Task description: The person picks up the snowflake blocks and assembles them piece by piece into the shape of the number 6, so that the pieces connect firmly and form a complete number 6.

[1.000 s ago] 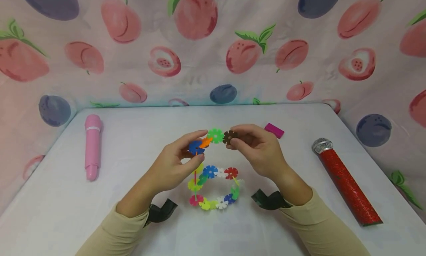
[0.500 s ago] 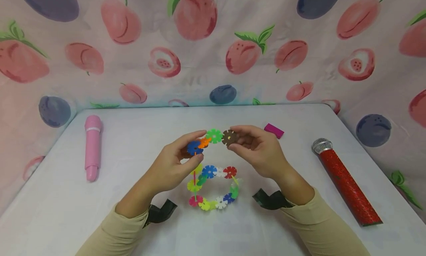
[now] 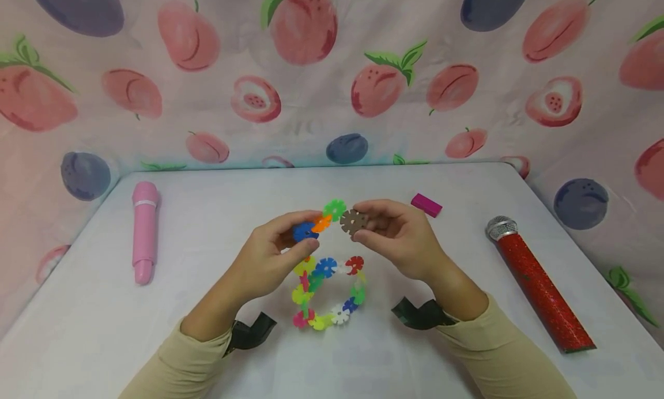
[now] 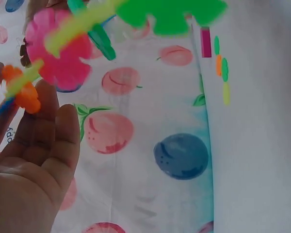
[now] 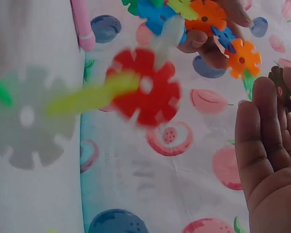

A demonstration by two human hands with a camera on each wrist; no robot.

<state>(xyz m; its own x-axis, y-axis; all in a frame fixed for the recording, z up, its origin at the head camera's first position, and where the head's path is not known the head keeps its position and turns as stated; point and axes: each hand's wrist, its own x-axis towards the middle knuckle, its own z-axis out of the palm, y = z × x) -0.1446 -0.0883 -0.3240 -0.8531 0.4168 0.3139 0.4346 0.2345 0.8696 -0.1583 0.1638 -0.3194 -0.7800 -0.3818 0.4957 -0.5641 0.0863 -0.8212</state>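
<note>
My left hand [image 3: 272, 255] pinches a blue snowflake disc [image 3: 304, 232] between thumb and fingers. From that disc an orange disc [image 3: 322, 223] and a green disc [image 3: 335, 210] run up to the right. Below it hangs a chain of linked discs in many colours, with a yellow disc [image 3: 320, 322] at the bottom of its loop and a red disc [image 5: 145, 87] at its upper right. My right hand [image 3: 404, 237] pinches a brown disc [image 3: 353, 221] by its right side. The brown disc sits close beside the green one; whether they touch I cannot tell.
A pink toy microphone [image 3: 144, 232] lies at the left of the white table [image 3: 93, 330]. On the right is a red glittery microphone [image 3: 539, 283] with a silver head. A small magenta block [image 3: 426, 204] lies behind my right hand.
The brown disc has turned to face the camera more and shifted slightly left and down, away from its earlier place against the green disc. The hanging loop has swung and looks narrower.
</note>
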